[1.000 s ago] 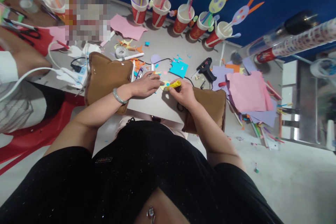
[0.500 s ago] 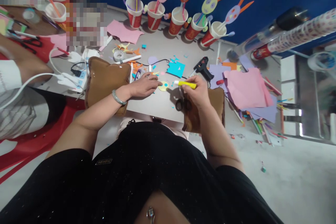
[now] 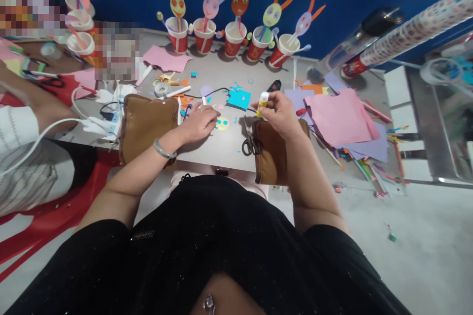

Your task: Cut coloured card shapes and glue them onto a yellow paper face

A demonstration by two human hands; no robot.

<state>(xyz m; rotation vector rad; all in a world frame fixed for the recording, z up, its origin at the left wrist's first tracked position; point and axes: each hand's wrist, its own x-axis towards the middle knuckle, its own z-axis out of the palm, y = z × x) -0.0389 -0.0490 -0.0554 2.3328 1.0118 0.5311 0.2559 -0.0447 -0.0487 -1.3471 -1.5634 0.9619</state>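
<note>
Upright in my right hand (image 3: 283, 110) is a yellow glue stick (image 3: 261, 108) with its white end up, pinched between thumb and fingers. My left hand (image 3: 199, 122) rests on the table with its fingers bent but not closed, the fingertips at the left edge of a pale yellow paper disc (image 3: 222, 124). Two blue dots lie on that disc. Black-handled scissors (image 3: 252, 146) lie below the right hand, partly on a brown cushion (image 3: 271, 157). Beyond the disc is a cut blue paper sheet (image 3: 239, 99).
Paper cups (image 3: 234, 44) with paper rabbit heads line the wall. A black glue gun (image 3: 274, 87) lies behind my right hand. Pink paper (image 3: 340, 115) is at right. Another brown cushion (image 3: 148, 125) lies under my left forearm. A co-worker's arm (image 3: 44, 103) is at left.
The glue stick has turned from lying level, white end left, to upright with that end up. My left fingers have drawn in slightly at the disc. The whole view has shifted.
</note>
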